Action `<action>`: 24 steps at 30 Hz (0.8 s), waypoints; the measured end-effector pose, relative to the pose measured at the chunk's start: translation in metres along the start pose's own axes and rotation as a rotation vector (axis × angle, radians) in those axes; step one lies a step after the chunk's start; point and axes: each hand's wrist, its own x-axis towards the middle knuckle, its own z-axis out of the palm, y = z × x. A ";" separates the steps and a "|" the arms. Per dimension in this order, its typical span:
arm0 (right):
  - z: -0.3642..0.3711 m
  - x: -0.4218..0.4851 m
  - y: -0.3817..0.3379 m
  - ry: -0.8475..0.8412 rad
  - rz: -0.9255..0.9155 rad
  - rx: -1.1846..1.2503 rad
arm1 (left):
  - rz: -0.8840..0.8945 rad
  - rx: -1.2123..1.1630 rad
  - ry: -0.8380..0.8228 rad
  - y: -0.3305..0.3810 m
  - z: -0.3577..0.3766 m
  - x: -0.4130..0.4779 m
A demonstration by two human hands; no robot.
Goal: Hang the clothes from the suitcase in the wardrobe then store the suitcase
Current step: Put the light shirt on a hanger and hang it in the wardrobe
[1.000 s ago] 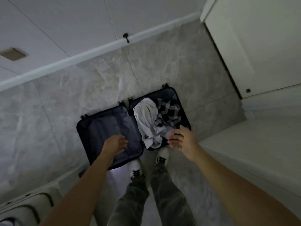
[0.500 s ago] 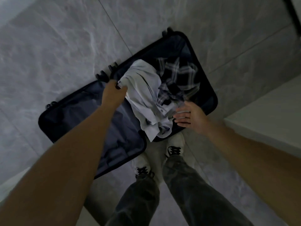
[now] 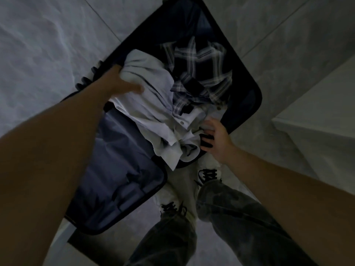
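Clothes (image 3: 172, 112) heaped in the right half of the suitcase (image 3: 119, 169), itself spread open flat on the floor (image 3: 48, 45). Pale shirt (image 3: 153, 104) crumpled on top and spilling over the suitcase's near rim; plaid shirt (image 3: 199, 68) beneath, toward the suitcase's far end. Left half of the suitcase showing only its lining.

Left hand (image 3: 119, 83) at the far end of the suitcase's hinge line, clamped on the pale shirt's upper fold: thumb laid across the cloth, fingers tucked out of sight behind the bunch. Right hand (image 3: 215, 139) at the suitcase's near right rim, fingers spread and half curled, tips meeting the shirt's lower hem, nothing plainly gripped.

Step in hand, by the look of it: lifting the pale shirt out, first of the clothes; hanging not yet begun. To do it well:
- Close the right hand on the hem or, better, hunt for the collar or a shoulder seam.
- Raise both hands together to open the shirt out rather than trail it.
- Watch for a sleeve caught under the plaid shirt and likely to drag it over the rim.
- Shake out only once clear of the suitcase.

Shoes (image 3: 209, 169) just outside the suitcase's near rim; white ledge (image 3: 317, 131) off its right side.

No brand, label or writing legible anywhere: light too dim, only a couple of shirt buttons showing.
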 end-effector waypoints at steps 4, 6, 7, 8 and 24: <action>0.001 -0.018 -0.002 0.004 -0.033 -0.029 | 0.120 -0.009 0.055 -0.013 -0.003 -0.015; 0.000 -0.035 -0.003 0.014 -0.043 -0.052 | 0.189 -0.016 0.017 -0.013 -0.006 -0.032; 0.000 -0.045 -0.004 0.019 -0.051 -0.060 | 0.223 -0.028 0.007 -0.010 -0.007 -0.046; 0.000 -0.056 -0.005 0.022 -0.059 -0.066 | 0.253 -0.046 0.009 -0.008 -0.006 -0.061; 0.069 -0.318 -0.083 -0.332 -0.879 -1.219 | 0.607 -0.343 0.023 0.029 -0.122 -0.381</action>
